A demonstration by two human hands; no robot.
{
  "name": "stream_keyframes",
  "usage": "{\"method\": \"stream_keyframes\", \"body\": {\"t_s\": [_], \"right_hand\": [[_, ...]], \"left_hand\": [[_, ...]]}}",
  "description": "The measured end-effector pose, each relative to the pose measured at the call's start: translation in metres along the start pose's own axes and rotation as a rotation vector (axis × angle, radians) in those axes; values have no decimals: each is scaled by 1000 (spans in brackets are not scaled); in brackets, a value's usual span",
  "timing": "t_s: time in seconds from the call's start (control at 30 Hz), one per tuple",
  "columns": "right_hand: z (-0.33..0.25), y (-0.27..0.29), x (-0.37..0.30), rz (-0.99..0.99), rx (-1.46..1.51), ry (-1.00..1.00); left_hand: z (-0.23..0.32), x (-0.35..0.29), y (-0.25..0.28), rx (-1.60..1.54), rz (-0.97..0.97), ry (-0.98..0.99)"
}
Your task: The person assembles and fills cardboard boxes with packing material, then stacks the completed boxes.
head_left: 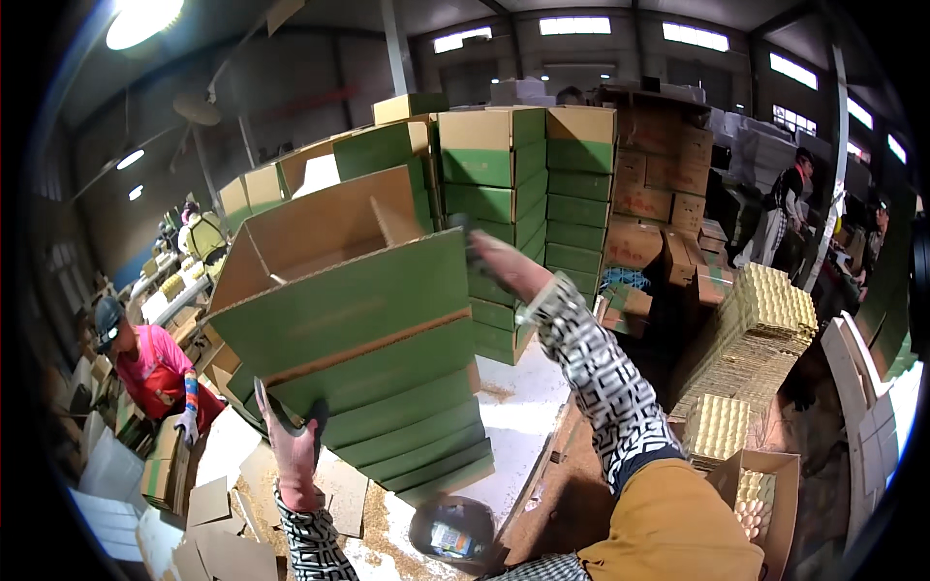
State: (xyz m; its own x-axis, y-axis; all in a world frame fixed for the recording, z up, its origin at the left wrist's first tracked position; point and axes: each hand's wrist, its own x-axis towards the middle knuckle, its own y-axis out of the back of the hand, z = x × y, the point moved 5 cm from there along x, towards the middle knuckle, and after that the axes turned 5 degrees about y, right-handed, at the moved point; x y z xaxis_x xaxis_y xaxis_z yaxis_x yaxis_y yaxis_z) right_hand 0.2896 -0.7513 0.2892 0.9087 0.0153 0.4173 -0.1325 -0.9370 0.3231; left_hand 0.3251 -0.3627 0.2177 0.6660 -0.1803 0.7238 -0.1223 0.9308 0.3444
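Note:
A tall stack of green cardboard boxes (407, 397) stands before me, tapering toward its base. Topmost is an open-topped cardboard box (358, 290) with a brown inside, tilted toward the left. My right hand (499, 259), in a pinkish glove with dark fingertips, is at the top box's right corner, its fingers over the rim; motion blurs it a little. Low on the stack's left side is my left hand (294, 445), gloved alike, with the fingers stretched upward and the thumb apart. It is against or just beside the boxes; exact contact is unclear.
A dark round bowl (450, 531) sits at the stack's foot. More green boxes (494, 184) rise behind. At right are stacked egg trays (751, 334) and an open carton (775, 508). A co-worker in pink (160, 373) handles cardboard at left; others are farther off.

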Motion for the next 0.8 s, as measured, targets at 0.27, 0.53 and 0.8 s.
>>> {"method": "stream_keyframes", "body": {"t_s": [0.27,0.53,0.8], "right_hand": [[56,-98,-47,308,871,-205],[3,-61,-111,900,-31,167],[-190,-296,-130,-515,462,695]], "left_hand": [[-65,-24,-40,-1007,40,524],[-36,-20,-53,-955,-86,572],[-81,-145,1,-184,-22,410]]}}
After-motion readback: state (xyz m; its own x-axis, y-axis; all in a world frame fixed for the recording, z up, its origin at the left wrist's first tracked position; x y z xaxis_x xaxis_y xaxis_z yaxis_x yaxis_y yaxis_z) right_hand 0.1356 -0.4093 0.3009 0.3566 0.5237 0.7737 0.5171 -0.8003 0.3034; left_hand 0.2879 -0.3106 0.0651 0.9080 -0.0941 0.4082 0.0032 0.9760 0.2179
